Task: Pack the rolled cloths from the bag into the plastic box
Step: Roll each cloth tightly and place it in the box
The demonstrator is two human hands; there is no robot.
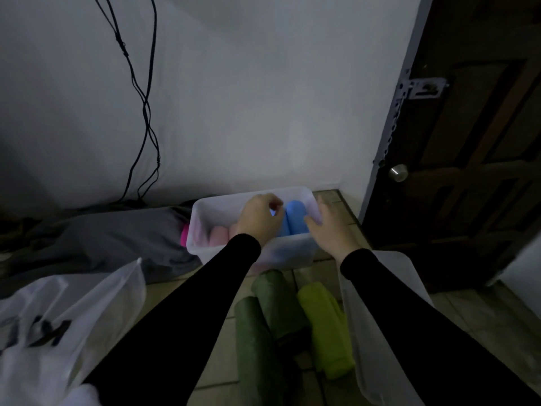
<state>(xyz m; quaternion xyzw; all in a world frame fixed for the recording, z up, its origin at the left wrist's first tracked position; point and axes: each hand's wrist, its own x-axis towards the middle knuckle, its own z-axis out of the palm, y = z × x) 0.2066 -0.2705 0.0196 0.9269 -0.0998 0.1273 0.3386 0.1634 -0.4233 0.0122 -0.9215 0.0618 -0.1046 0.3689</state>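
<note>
A translucent plastic box [210,206] stands on the floor by the wall. Inside it lie pale pink rolled cloths [218,236] on the left and blue rolled cloths [296,215] on the right. My left hand [259,218] is over the box's middle, fingers curled above the blue rolls; whether it grips one is unclear. My right hand [329,227] rests at the box's right end beside the blue roll, fingers spread. Two dark green rolls [257,332] and a lime green roll [325,320] lie on the floor before the box. A white plastic bag [58,312] sits at the lower left.
A grey cloth heap [117,238] with a bright pink piece [184,234] lies left of the box. A white lid-like sheet [380,332] lies under my right arm. A dark wooden door [468,142] stands at right. Black cables [143,112] hang down the wall.
</note>
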